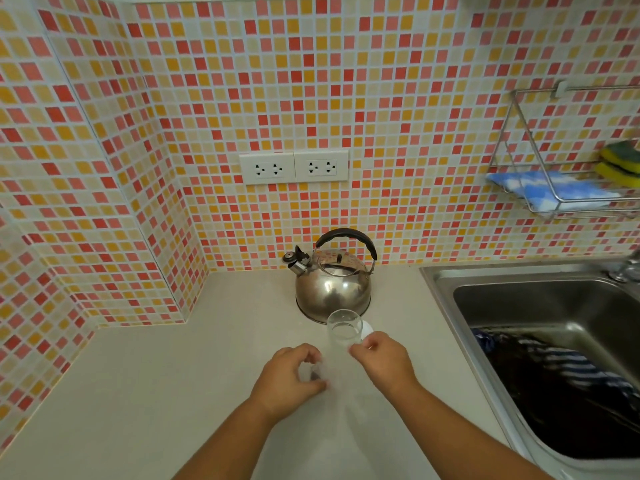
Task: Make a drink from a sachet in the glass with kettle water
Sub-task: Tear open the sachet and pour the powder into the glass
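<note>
A clear glass (344, 328) stands on the pale counter just in front of a steel kettle (333, 285) with a black handle. My right hand (382, 362) is right of the glass, pinching a white sachet (367, 329) whose top leans against the glass rim. My left hand (289, 374) hovers low over the counter, left of the glass, fingers curled around a small pale scrap (313, 370) that is too blurred to identify. What the glass contains cannot be told.
A steel sink (512, 306) with dark striped cloth in it lies to the right. A wire rack (561, 202) with a blue cloth and sponges hangs on the tiled wall. Two wall sockets (294, 167) sit above the kettle. The tiled wall juts out at the left.
</note>
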